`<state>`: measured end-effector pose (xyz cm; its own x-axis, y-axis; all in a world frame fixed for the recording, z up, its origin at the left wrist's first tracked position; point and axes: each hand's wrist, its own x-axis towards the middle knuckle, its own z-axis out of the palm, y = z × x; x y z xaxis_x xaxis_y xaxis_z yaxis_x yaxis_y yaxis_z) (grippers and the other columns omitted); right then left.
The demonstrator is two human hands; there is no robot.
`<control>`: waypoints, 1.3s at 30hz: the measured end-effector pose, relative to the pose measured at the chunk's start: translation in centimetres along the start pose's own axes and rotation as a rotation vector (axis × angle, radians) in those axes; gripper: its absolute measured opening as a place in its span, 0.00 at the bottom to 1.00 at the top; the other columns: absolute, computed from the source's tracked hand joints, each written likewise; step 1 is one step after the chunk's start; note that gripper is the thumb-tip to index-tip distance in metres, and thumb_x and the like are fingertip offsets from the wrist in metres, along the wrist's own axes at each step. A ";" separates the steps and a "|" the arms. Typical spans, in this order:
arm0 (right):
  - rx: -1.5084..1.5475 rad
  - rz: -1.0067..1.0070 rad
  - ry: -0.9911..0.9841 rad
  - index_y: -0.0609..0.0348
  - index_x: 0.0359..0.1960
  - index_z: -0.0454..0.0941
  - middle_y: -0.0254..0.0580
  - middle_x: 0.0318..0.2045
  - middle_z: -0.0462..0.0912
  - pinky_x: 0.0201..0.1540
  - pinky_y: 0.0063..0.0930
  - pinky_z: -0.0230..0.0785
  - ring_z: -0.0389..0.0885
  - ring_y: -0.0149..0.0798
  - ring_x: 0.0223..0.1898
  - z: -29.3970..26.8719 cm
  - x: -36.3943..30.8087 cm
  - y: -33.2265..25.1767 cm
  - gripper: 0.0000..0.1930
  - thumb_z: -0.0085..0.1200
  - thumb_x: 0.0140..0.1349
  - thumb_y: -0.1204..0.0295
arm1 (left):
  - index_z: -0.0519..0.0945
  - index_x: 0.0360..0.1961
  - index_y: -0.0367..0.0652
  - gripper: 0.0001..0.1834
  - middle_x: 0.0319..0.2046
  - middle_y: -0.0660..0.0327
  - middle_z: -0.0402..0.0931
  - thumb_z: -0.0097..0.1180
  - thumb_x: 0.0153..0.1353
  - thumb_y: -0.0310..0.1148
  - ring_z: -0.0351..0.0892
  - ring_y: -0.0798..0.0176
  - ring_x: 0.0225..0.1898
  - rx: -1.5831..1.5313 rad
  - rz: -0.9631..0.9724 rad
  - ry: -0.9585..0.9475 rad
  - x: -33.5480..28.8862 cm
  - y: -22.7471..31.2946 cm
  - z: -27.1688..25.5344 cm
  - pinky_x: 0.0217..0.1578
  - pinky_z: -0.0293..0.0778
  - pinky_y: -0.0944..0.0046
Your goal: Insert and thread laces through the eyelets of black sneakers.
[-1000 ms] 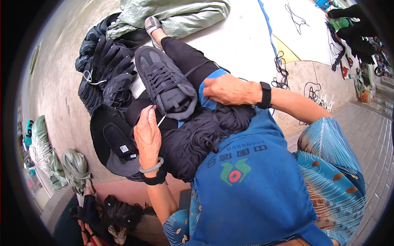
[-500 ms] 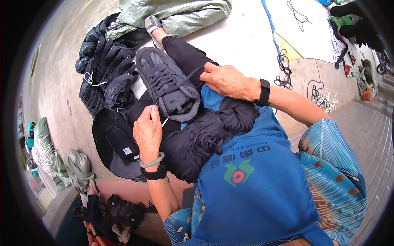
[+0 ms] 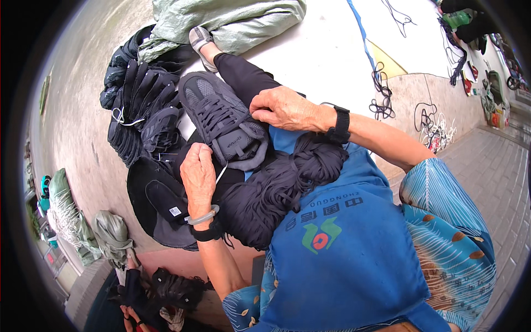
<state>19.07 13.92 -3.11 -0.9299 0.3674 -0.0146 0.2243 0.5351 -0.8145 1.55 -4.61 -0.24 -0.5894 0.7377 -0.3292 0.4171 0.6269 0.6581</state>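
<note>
A dark grey sneaker (image 3: 206,94) rests across my lap, toe pointing away, with dark laces (image 3: 218,115) threaded through its front. At the shoe's right side, my right hand (image 3: 282,108) has its fingers pinched on a shoelace, most of which the fingers hide. My left hand (image 3: 198,172) is closed beside the left of the heel opening; what its fingers hold is hidden. A thin white strip (image 3: 222,172) shows between that hand and the shoe. A thick bundle of dark laces (image 3: 265,205) lies on my lap over the blue apron (image 3: 348,249).
Several dark shoes (image 3: 141,91) are stacked to the left, near a black open container (image 3: 152,193). Beyond lies a pale green sack (image 3: 238,25). Loose dark laces (image 3: 381,94) and white ones (image 3: 440,133) are on the right. Another person's hands (image 3: 127,314) show at lower left.
My right hand has moved left, closer to the shoe, and the lace stretched from it has shortened. My left hand has shifted slightly, its fingers more curled.
</note>
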 end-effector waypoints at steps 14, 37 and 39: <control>0.136 0.007 -0.032 0.62 0.26 0.78 0.54 0.23 0.79 0.35 0.42 0.71 0.79 0.56 0.28 0.2 2.0 0.3 0.09 0.49 0.54 0.69 | 0.70 0.30 0.34 0.13 0.25 0.47 0.70 0.42 0.67 0.33 0.71 0.41 0.29 -0.004 0.019 0.004 0.1 -0.3 0.4 0.31 0.67 0.53; -0.289 -0.010 -0.334 0.61 0.24 0.78 0.55 0.20 0.78 0.31 0.43 0.73 0.81 0.54 0.28 -0.1 5.0 -1.4 0.08 0.51 0.51 0.70 | 0.70 0.29 0.35 0.08 0.28 0.49 0.67 0.45 0.64 0.28 0.70 0.41 0.31 0.298 0.343 0.169 -0.3 1.1 1.1 0.32 0.67 0.50; -0.158 0.035 -0.262 0.61 0.25 0.78 0.56 0.19 0.78 0.32 0.43 0.72 0.81 0.53 0.27 0.4 4.8 -1.0 0.09 0.51 0.52 0.69 | 0.70 0.30 0.34 0.08 0.28 0.48 0.67 0.45 0.65 0.28 0.70 0.41 0.32 0.195 0.332 0.108 0.1 0.6 0.6 0.34 0.67 0.50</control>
<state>14.29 14.86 -2.55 -0.9598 0.1899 -0.2069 0.2808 0.6449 -0.7108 2.14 -3.98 -0.27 -0.4657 0.8840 -0.0404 0.7144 0.4025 0.5723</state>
